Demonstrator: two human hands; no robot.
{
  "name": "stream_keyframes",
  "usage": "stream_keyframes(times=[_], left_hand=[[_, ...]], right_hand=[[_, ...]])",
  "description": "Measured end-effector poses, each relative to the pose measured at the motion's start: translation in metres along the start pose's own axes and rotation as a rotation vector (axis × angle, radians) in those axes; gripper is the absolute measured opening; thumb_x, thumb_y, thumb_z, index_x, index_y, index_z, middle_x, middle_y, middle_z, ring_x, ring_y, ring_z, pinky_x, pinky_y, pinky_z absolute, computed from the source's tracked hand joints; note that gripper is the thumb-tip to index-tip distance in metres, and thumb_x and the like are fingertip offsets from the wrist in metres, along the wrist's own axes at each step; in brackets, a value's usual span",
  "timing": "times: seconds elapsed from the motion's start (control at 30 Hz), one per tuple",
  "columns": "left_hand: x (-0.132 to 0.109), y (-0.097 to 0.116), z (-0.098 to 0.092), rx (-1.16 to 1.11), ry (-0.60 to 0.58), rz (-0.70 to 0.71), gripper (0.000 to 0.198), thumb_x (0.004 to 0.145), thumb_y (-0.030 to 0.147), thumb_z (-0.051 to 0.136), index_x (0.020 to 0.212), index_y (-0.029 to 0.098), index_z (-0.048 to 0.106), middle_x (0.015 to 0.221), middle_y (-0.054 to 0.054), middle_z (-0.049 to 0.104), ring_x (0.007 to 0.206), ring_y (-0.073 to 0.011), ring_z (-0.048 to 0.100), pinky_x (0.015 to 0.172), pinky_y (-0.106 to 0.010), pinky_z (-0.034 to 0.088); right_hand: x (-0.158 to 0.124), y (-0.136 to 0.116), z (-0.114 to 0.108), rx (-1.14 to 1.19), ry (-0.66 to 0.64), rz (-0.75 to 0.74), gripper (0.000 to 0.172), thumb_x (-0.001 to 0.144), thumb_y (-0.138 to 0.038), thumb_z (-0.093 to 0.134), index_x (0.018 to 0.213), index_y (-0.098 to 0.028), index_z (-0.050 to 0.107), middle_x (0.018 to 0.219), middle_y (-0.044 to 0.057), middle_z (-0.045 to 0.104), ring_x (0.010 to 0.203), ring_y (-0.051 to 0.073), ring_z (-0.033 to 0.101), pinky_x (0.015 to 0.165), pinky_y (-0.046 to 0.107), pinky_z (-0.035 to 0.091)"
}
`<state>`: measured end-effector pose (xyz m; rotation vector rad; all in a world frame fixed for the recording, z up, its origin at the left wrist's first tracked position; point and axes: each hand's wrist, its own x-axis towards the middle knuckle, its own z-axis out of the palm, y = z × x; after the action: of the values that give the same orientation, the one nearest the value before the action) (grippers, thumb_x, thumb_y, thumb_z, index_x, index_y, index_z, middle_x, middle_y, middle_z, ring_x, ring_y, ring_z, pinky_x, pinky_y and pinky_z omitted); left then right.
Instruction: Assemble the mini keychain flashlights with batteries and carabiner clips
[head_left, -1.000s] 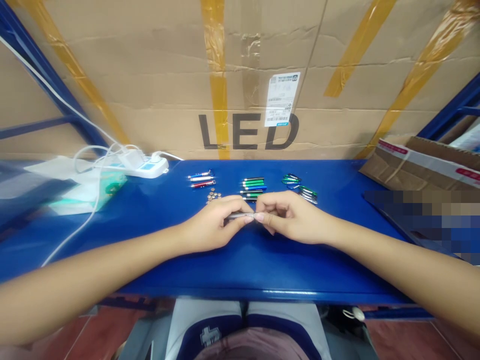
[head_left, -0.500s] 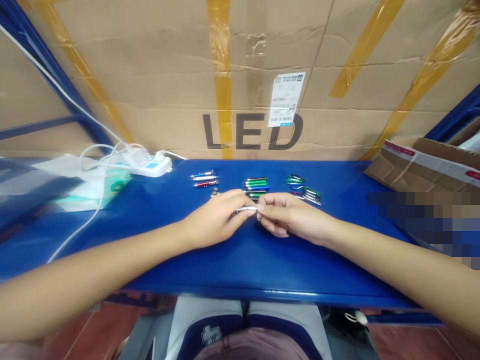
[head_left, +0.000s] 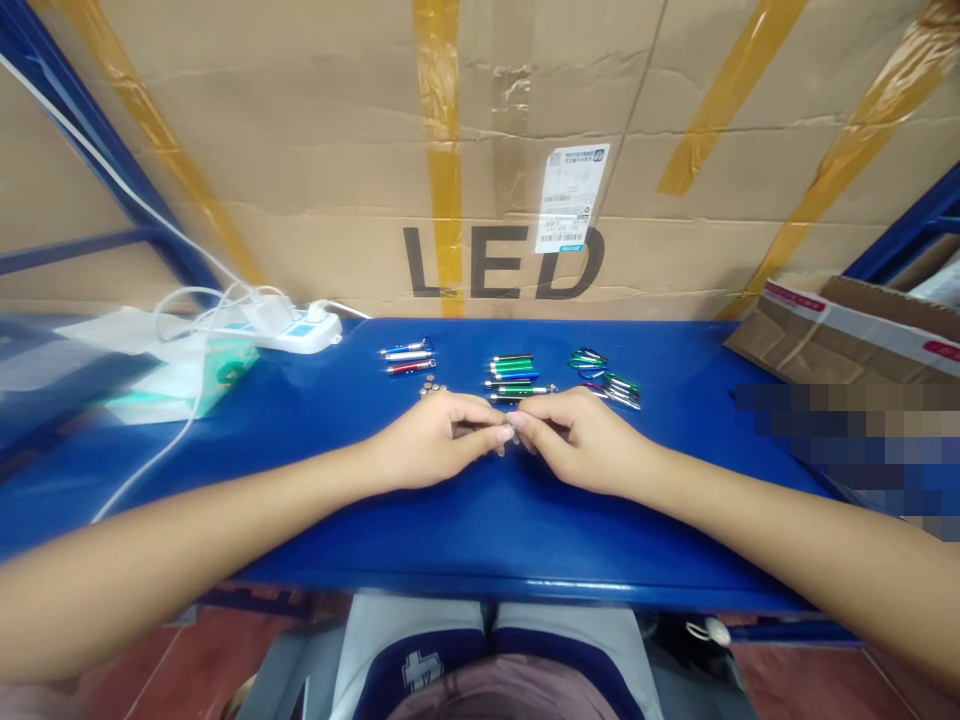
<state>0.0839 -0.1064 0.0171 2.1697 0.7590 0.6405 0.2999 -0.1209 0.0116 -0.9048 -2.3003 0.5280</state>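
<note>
Pinching a small silver piece (head_left: pixel 508 432) between the fingertips of the left hand (head_left: pixel 431 442) and the right hand (head_left: pixel 589 440), both closed on it, low over the blue table (head_left: pixel 480 530) near its middle. Hard to tell more of the piece, since it is mostly hidden under the fingers. Just behind the left hand, a small scatter of button cells (head_left: pixel 432 388). Farther back, lying flat in a row of three groups: red and silver mini torches (head_left: pixel 407 357), green mini torches (head_left: pixel 511 374) with the nearest of them right at the knuckles, and green carabiner clips (head_left: pixel 604 376) beside the right hand. Off to the left, well apart, a white power strip (head_left: pixel 297 331) with a white cable (head_left: pixel 161 445) trailing forward across a teal packet (head_left: pixel 184 382). Along the back, closing off the table, a big cardboard box (head_left: pixel 315 170) printed LED, taped in yellow, with a white label (head_left: pixel 570 198). At the right edge, an opened carton (head_left: pixel 840 335).
</note>
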Motion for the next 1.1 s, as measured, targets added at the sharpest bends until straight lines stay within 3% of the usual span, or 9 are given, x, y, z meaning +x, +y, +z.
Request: stream_keyframes(times=[0.17,0.27,0.43,0.6,0.8,1.0,1.1], left_hand=[[-0.004,0.003,0.003,0.194,0.079,0.098,0.024,0.098,0.024,0.057,0.089,0.015,0.077,0.083,-0.003,0.072,0.078,-0.0131,0.064,0.075,-0.024,0.048],[-0.003,0.006,0.003,0.164,0.11,0.06,0.025,0.097,0.025,0.057,0.083,0.015,0.075,0.081,-0.004,0.073,0.075,-0.0129,0.064,0.074,-0.025,0.048],[0.002,0.01,0.0,-0.185,0.036,-0.207,0.028,0.094,0.032,0.064,0.078,0.012,0.073,0.073,-0.004,0.072,0.063,-0.0111,0.061,0.065,-0.023,0.05],[0.004,0.01,-0.003,-0.579,-0.067,-0.335,0.03,0.084,0.041,0.078,0.084,0.011,0.078,0.077,-0.006,0.075,0.059,-0.0092,0.059,0.057,-0.021,0.048],[0.003,0.008,-0.003,-1.013,-0.146,-0.506,0.021,0.079,0.029,0.084,0.082,0.008,0.079,0.074,-0.008,0.071,0.06,-0.0077,0.058,0.055,-0.018,0.048],[0.001,0.01,0.0,-1.133,-0.139,-0.533,0.012,0.081,0.018,0.081,0.082,0.006,0.078,0.073,-0.007,0.066,0.06,-0.0063,0.056,0.055,-0.016,0.047],[0.0,0.012,0.001,-1.151,-0.166,-0.491,0.015,0.083,0.02,0.078,0.085,0.006,0.075,0.072,-0.005,0.061,0.055,-0.0044,0.048,0.047,-0.015,0.039]], right_hand=[[0.001,-0.008,0.004,0.057,-0.005,0.12,0.041,0.1,-0.028,0.045,0.061,-0.018,0.053,0.054,-0.002,0.055,0.051,0.01,0.05,0.055,0.023,0.036],[0.001,-0.01,0.005,0.014,0.057,0.122,0.041,0.101,-0.027,0.044,0.062,-0.018,0.053,0.055,-0.001,0.057,0.051,0.011,0.05,0.056,0.024,0.036],[0.001,-0.008,0.003,-0.1,0.08,-0.046,0.035,0.103,-0.021,0.042,0.074,-0.018,0.061,0.067,0.002,0.065,0.06,0.012,0.058,0.062,0.025,0.039],[-0.002,-0.002,-0.002,-0.225,0.079,-0.23,0.03,0.103,-0.019,0.042,0.077,-0.019,0.056,0.068,0.002,0.063,0.06,0.013,0.057,0.06,0.025,0.039],[-0.003,-0.003,-0.003,-0.389,0.14,-0.373,0.028,0.103,-0.018,0.041,0.076,-0.021,0.051,0.065,0.001,0.057,0.058,0.014,0.052,0.057,0.027,0.035],[-0.004,-0.005,0.0,-0.445,0.194,-0.417,0.025,0.1,-0.015,0.042,0.077,-0.022,0.048,0.066,0.001,0.057,0.06,0.015,0.051,0.058,0.027,0.034],[-0.003,-0.005,-0.001,-0.425,0.2,-0.396,0.025,0.101,-0.016,0.041,0.078,-0.022,0.047,0.066,0.001,0.057,0.059,0.014,0.05,0.057,0.027,0.034]])
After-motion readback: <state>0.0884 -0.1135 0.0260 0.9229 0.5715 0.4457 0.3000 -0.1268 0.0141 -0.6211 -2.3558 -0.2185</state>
